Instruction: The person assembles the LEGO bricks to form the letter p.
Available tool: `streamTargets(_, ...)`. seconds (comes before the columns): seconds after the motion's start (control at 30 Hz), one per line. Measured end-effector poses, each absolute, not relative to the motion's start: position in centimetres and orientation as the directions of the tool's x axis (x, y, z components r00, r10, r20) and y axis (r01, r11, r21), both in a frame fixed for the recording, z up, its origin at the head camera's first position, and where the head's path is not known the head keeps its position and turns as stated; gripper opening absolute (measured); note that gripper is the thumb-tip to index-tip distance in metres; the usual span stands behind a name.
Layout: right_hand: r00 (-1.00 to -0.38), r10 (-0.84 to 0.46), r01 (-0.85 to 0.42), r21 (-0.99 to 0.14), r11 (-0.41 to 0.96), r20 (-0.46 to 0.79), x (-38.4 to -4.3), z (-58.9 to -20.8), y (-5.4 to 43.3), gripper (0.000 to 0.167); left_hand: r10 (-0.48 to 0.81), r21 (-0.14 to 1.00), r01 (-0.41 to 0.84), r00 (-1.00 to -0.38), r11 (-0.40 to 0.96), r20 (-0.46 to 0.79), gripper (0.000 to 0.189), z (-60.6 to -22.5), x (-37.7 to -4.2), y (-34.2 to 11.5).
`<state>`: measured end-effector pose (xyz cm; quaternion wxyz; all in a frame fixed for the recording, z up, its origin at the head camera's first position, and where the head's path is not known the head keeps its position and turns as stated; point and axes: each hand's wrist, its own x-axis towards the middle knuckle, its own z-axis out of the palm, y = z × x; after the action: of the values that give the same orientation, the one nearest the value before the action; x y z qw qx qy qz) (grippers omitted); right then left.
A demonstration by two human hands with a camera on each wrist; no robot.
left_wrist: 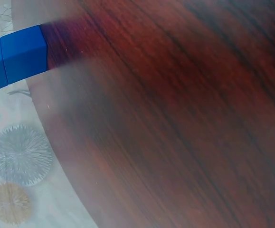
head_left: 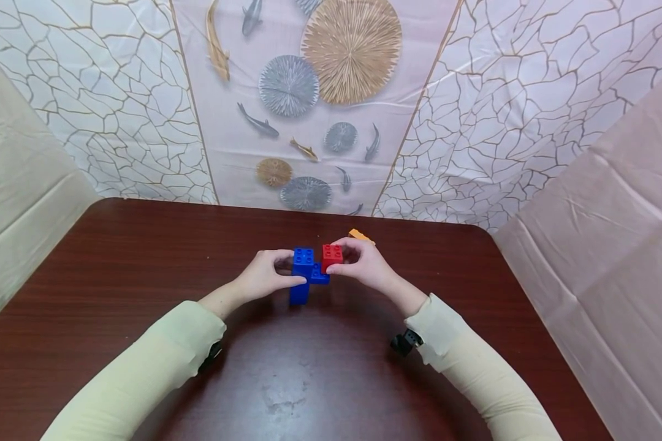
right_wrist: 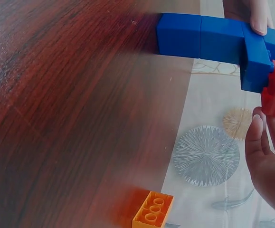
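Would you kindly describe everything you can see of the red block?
The red block is a small, plastic-looking brick with four studs, two by two, on its upward-facing top. The right hand pinches it from the side, partly hiding it, at the outer end of the blue brick jutting from the blue stack. Whether it is fully seated there, I cannot tell.
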<state>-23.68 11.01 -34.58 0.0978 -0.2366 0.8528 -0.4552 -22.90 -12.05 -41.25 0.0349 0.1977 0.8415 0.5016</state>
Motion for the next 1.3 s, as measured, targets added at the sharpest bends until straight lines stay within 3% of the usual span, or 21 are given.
streamTargets(0.33, -0.851, -0.514, -0.376, -0.807, 0.455, 0.106, -25.6, -37.7, 12.0, 0.04, 0.358, 0.862, 0.28, -0.925, 0.422, 0.125, 0.038, -40.9, -22.9, -11.9)
streamTargets(0.63, -0.829, -0.538, -0.448, -0.757, 0.476, 0.153, -25.0, -37.3, 11.8, 0.042, 0.361, 0.864, 0.284, -0.924, 0.416, 0.129, 0.04, -40.9, -23.0, -12.0)
streamTargets(0.9, -0.812, -0.573, -0.453, -0.737, 0.502, 0.11, -25.1, -37.0, 12.0, 0.046, 0.362, 0.873, 0.262, -0.926, 0.412, 0.107, 0.042, -41.0, -22.9, -11.9)
streamTargets(1.3, -0.795, -0.571, -0.527, -0.702, 0.479, 0.207, -24.8, -36.7, 11.7, 0.036, 0.361, 0.865, 0.281, -0.924, 0.416, 0.126, 0.041, -41.1, -22.9, -11.9)
